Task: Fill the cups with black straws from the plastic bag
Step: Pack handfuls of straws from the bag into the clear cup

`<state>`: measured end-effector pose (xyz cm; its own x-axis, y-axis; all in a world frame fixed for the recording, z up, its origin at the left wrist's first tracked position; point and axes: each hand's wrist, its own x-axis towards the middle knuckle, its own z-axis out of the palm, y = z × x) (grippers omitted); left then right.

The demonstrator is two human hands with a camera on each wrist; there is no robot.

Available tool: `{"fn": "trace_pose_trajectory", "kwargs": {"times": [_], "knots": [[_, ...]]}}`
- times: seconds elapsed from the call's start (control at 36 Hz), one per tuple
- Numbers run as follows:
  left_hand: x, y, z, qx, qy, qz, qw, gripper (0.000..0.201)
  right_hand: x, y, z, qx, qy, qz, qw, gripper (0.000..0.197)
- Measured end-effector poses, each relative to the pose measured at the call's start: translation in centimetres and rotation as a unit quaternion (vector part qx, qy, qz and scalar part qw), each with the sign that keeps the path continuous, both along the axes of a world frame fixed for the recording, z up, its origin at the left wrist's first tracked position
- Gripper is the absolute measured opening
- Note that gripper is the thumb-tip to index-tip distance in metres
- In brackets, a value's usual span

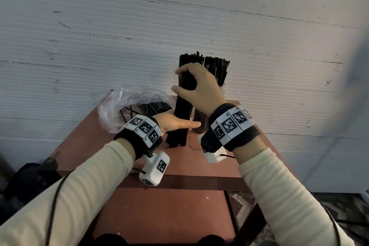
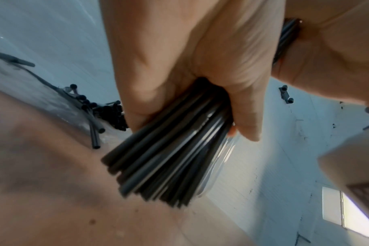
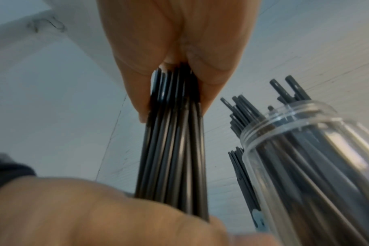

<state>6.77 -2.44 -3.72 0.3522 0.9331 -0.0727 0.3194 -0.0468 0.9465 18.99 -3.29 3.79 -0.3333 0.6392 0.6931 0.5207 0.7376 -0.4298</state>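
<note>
Both hands hold a thick bundle of black straws [image 1: 182, 106] upright, its lower ends on the reddish table [image 1: 139, 156]. My right hand [image 1: 185, 84] grips the bundle near the top; thumb and fingers wrap it in the right wrist view [image 3: 175, 109]. Lower down, my left hand [image 1: 179, 124] curls round it [image 2: 190, 128]. Just right of the bundle stands a clear cup [image 3: 305, 149] packed with straws [image 1: 217, 70], partly hidden by my right wrist. The crumpled plastic bag [image 1: 123, 102] lies at the back left with more straws [image 2: 109, 113] inside.
A white ribbed wall [image 1: 179, 16] rises right behind the table. More straws [image 3: 237, 159] show behind the clear cup. A dark object [image 1: 30, 177] sits off the table's left edge. The table's front edge [image 1: 179, 182] is near my forearms.
</note>
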Motion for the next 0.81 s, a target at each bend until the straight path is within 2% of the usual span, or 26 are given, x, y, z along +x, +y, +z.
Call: {"fn": "trace_pose_trajectory", "kwargs": {"times": [0.06, 0.17, 0.22, 0.28, 0.36, 0.42, 0.47, 0.56, 0.61, 0.64, 0.69, 0.72, 0.81], "knots": [[-0.1, -0.2, 0.6, 0.034, -0.007, -0.003, 0.999, 0.023, 0.4, -0.5, 0.8, -0.002, 0.028, -0.002, 1.0, 0.047], [-0.3, -0.8, 2.2, 0.103, -0.043, 0.004, 0.994, 0.023, 1.9, -2.2, 2.6, -0.048, 0.103, 0.02, 0.993, 0.086], [-0.4, -1.3, 3.0, 0.121, -0.049, -0.017, 0.991, 0.021, 2.8, -2.8, 3.0, -0.068, 0.082, 0.005, 0.994, 0.093], [-0.3, -1.8, 3.9, 0.13, -0.031, -0.069, 0.989, 0.018, 3.3, -2.7, 2.9, -0.093, 0.024, -0.008, 0.995, 0.095], [0.3, -2.7, 5.0, 0.128, 0.046, -0.162, 0.977, 0.019, 3.3, -2.6, 2.3, -0.166, -0.065, 0.038, 0.983, 0.08], [0.8, -2.8, 5.3, 0.136, 0.081, -0.19, 0.969, 0.017, 3.3, -2.9, 1.8, -0.206, -0.079, 0.067, 0.973, 0.051], [1.3, -2.8, 5.2, 0.127, 0.077, -0.189, 0.971, 0.018, 3.5, -2.9, 1.4, -0.197, -0.054, 0.077, 0.976, 0.028], [2.3, -2.8, 5.1, 0.118, 0.055, -0.175, 0.976, 0.017, 4.0, -2.6, 1.6, -0.182, -0.028, 0.066, 0.981, 0.026], [3.1, -2.7, 5.2, 0.137, 0.014, -0.126, 0.982, 0.015, 4.5, -2.1, 2.4, -0.171, 0.0, 0.055, 0.984, 0.024], [3.4, -2.4, 5.2, 0.152, -0.009, -0.095, 0.984, 0.032, 4.8, -2.0, 3.1, -0.16, 0.027, 0.053, 0.985, 0.022], [4.0, -1.3, 4.9, 0.194, -0.047, -0.016, 0.98, 0.08, 5.7, -1.6, 4.6, -0.131, 0.084, 0.043, 0.987, 0.02], [4.2, -0.7, 4.6, 0.227, -0.049, 0.028, 0.972, 0.093, 6.1, -1.3, 5.3, -0.119, 0.111, 0.033, 0.986, 0.021], [5.1, 1.0, 4.0, 0.311, -0.051, 0.135, 0.939, 0.102, 7.6, 0.3, 7.2, -0.097, 0.191, 0.003, 0.977, 0.021]]}}
